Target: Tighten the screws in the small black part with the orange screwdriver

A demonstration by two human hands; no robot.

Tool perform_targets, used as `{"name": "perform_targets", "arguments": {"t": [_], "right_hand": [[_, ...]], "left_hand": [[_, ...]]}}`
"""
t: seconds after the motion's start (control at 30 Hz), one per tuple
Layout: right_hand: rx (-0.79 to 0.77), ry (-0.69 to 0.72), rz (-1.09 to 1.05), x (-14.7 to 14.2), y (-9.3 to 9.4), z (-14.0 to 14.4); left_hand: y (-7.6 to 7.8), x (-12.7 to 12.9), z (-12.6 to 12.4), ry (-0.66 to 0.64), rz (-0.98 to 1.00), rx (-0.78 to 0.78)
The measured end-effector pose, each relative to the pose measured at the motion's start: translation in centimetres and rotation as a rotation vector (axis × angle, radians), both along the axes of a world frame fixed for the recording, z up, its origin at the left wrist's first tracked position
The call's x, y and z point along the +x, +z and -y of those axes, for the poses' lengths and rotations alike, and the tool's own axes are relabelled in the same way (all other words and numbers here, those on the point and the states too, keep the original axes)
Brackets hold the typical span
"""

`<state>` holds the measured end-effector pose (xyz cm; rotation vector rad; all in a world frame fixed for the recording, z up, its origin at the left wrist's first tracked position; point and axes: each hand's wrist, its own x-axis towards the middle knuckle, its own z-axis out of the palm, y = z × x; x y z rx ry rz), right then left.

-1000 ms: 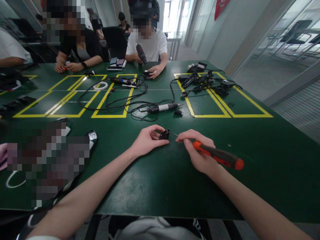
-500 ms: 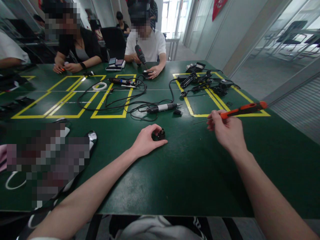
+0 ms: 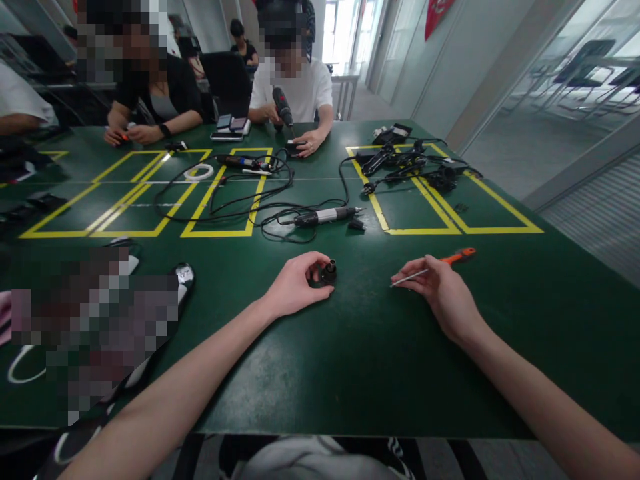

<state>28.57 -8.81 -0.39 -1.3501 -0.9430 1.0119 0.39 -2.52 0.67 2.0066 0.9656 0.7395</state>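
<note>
Left hand rests on the dark green tabletop just left of frame centre, thumb and forefinger pinched on a small black cylindrical part with a metal-rimmed opening. The part sits on the table, its open end facing up and to the right.

Right hand, right of centre, well apart from the part. Fingers curl loosely around an orange-handled screwdriver with a thin metal shaft; shaft tip points left toward the part, orange handle sticks out to the upper right past the fingers. Tool lies low, near the table surface; whether it touches the table, cannot tell.

Beyond the hands, mid-frame: a silver and black electric screwdriver lying among looping black cables, with a small black piece just to its right. Yellow tape rectangles mark the table. A tangle of black tools and leads sits in the upper-right rectangle. A white ring lies at upper left.

Far side, top of frame: a person in a white shirt holds a black power tool upright.
</note>
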Motion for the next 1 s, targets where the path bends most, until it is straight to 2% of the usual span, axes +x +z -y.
{"name": "perform_targets", "arguments": {"t": [0.2,0.37,0.5,0.6,0.73,0.87,1.0], "right_hand": [[0.041,0.188,-0.04,-2.2,-0.2,1.2],[0.001,0.208,-0.226,-5.7,-0.1,1.2],[0.054,0.202,-0.214,-7.0,0.2,0.9],[0.127,0.185,-0.108,-6.7,1.6,-0.1],[0.223,0.268,0.079,-5.9,4.9,-1.5],[0.342,0.497,0.448,-6.0,8.4,-2.1],[0.394,0.651,0.675,-6.8,10.1,-2.6]], "left_hand": [[-0.1,0.0,-0.1,0.01,-0.005,0.015],[-0.2,0.0,-0.2,0.013,0.002,0.009],[-0.4,0.1,-0.2,0.022,0.005,-0.006],[-0.4,0.1,-0.2,0.011,0.003,-0.004],[-0.3,-0.1,-0.2,-0.054,0.033,-0.033],[-0.3,-0.1,-0.4,-0.066,0.059,-0.11],[-0.3,0.2,-0.5,-0.024,0.051,-0.098]]}}
